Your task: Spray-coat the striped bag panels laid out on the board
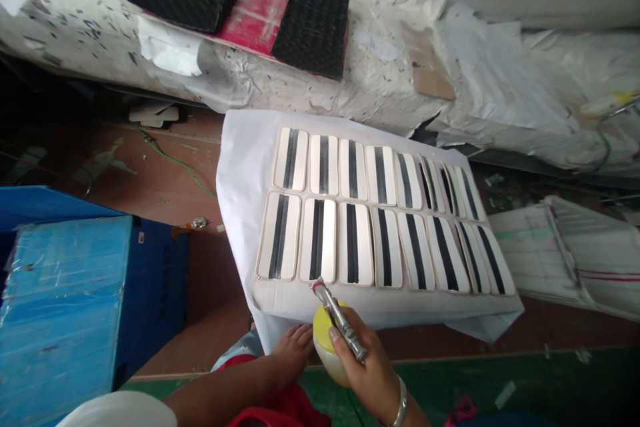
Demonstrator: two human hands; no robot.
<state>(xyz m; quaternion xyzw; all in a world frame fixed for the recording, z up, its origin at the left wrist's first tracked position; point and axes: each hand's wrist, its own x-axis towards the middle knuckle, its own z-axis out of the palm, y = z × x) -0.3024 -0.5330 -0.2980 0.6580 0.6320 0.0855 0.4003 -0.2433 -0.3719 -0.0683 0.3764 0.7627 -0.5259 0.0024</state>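
Observation:
My right hand (367, 367) is closed around a metal spray gun (339, 319) with a yellow-lidded cup (325, 337) under it. Its nozzle points at the near edge of a white board (240, 167) that carries two rows of several white pads with black stripes (316, 239). The nozzle tip is over the second pad from the left in the near row. My left hand (293, 350) rests on the near underside of the board, its fingers curled against the edge.
A blue plastic-wrapped box (60, 307) stands at the left. Behind the board, a paper-covered bench (390, 60) holds black ribbed mats (313, 23) on a red sheet. White panels (565, 253) lie on the floor at the right.

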